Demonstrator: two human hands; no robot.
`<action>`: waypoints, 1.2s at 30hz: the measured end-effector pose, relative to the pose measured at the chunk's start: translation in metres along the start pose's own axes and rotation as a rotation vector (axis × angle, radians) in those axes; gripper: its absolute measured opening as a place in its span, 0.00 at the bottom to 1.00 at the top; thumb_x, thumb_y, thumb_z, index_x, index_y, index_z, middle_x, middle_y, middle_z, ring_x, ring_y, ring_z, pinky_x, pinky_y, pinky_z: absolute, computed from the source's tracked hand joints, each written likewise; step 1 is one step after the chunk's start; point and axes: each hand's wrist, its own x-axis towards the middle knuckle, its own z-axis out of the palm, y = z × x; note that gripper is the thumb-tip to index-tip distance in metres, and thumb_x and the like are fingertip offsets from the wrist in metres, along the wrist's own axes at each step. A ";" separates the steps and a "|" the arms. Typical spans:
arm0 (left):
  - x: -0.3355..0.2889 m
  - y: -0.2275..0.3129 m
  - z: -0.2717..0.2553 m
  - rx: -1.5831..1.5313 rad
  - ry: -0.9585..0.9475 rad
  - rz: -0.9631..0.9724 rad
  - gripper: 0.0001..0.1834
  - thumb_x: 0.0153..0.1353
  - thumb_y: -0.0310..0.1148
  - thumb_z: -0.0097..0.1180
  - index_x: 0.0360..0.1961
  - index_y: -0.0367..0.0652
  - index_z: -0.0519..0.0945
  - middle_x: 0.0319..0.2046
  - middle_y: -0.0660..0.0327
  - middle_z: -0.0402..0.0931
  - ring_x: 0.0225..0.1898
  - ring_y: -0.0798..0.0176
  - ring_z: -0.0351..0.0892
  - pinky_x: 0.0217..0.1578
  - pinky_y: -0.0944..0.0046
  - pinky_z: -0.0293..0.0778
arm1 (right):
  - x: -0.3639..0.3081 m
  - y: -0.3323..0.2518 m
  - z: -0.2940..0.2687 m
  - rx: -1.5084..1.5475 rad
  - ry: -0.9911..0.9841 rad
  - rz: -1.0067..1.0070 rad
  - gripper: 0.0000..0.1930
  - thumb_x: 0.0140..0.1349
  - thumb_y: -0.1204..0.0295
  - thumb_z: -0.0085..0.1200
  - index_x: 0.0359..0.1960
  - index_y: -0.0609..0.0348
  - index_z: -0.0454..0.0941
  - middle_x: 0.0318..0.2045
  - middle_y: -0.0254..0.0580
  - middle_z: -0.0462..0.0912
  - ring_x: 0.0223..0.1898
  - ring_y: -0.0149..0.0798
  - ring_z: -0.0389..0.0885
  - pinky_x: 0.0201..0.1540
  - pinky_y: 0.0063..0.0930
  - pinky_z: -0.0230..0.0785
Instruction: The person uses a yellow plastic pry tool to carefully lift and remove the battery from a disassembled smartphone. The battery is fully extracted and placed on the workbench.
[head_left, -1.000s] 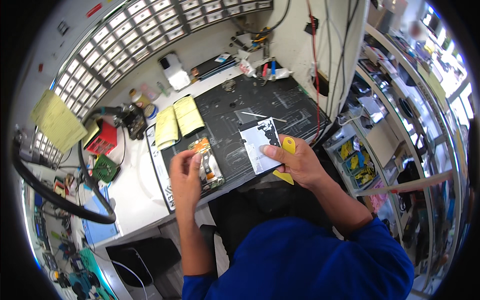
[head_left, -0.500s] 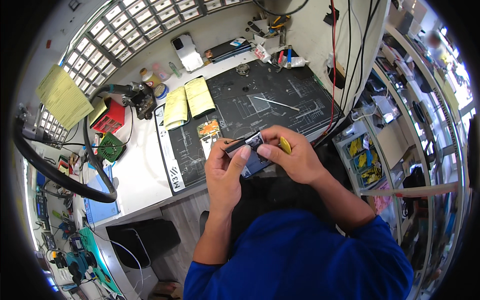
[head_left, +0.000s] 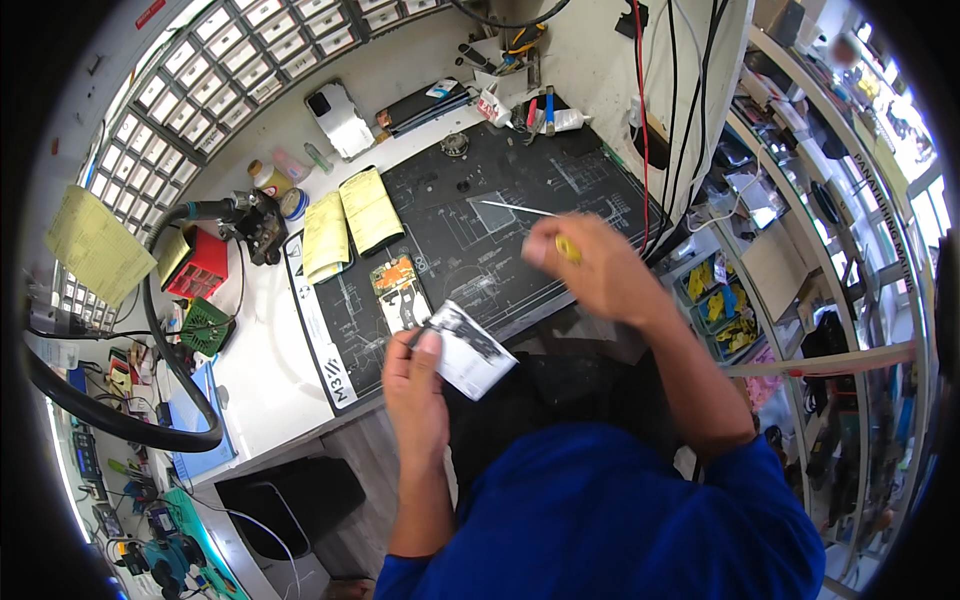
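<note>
My left hand (head_left: 415,385) is closed on one corner of a flat rectangular phone screen panel (head_left: 473,362), with its pale, shiny face and dark mottled upper end turned up. It is held over the bench's front edge. To the right, my right hand (head_left: 595,265) is smeared by motion above the mat. A small yellow tool (head_left: 568,248) shows between its fingers; its exact kind cannot be made out. Just beyond those fingers lies a thin metal pry tool (head_left: 515,208). An opened phone (head_left: 398,288) with orange and white inner parts rests on the mat near my left hand.
The black printed work mat (head_left: 440,215) covers much of the bench. Two yellow note pads (head_left: 370,208) lie at its left. A thick black hose (head_left: 120,425) arches over the left side. Behind stand a silver phone back (head_left: 342,122), bottles and small drawers (head_left: 240,60).
My right hand has let go of the panel and moved up and right, with the yellow tool in it. My left hand has moved down and left, turning the panel's pale face up.
</note>
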 end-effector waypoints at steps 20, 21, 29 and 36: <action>0.089 -0.043 0.052 0.184 -0.090 -0.049 0.36 0.74 0.23 0.57 0.77 0.43 0.53 0.56 0.52 0.77 0.53 0.58 0.86 0.50 0.56 0.90 | 0.059 0.114 0.006 -0.456 0.151 -0.262 0.07 0.67 0.70 0.64 0.42 0.59 0.86 0.42 0.46 0.84 0.49 0.53 0.82 0.54 0.47 0.77; 0.090 -0.048 0.056 0.202 -0.078 -0.022 0.36 0.73 0.21 0.58 0.77 0.42 0.55 0.53 0.54 0.76 0.50 0.60 0.86 0.49 0.56 0.91 | 0.060 0.110 0.006 -0.393 0.179 -0.301 0.07 0.67 0.70 0.64 0.42 0.59 0.86 0.42 0.46 0.84 0.49 0.53 0.83 0.54 0.47 0.77; 0.102 -0.042 0.041 0.787 -0.140 -0.023 0.29 0.69 0.30 0.71 0.66 0.36 0.72 0.36 0.62 0.82 0.38 0.72 0.80 0.34 0.71 0.72 | 0.083 0.084 0.013 -0.038 0.010 -0.032 0.14 0.69 0.63 0.66 0.46 0.61 0.87 0.43 0.50 0.85 0.47 0.54 0.85 0.52 0.44 0.78; 0.097 -0.018 0.046 1.187 -0.240 -0.154 0.41 0.68 0.54 0.69 0.71 0.34 0.73 0.33 0.49 0.88 0.38 0.49 0.91 0.42 0.53 0.82 | 0.219 0.122 -0.006 -0.098 0.321 0.079 0.14 0.69 0.62 0.64 0.47 0.59 0.89 0.45 0.52 0.90 0.47 0.56 0.89 0.53 0.44 0.81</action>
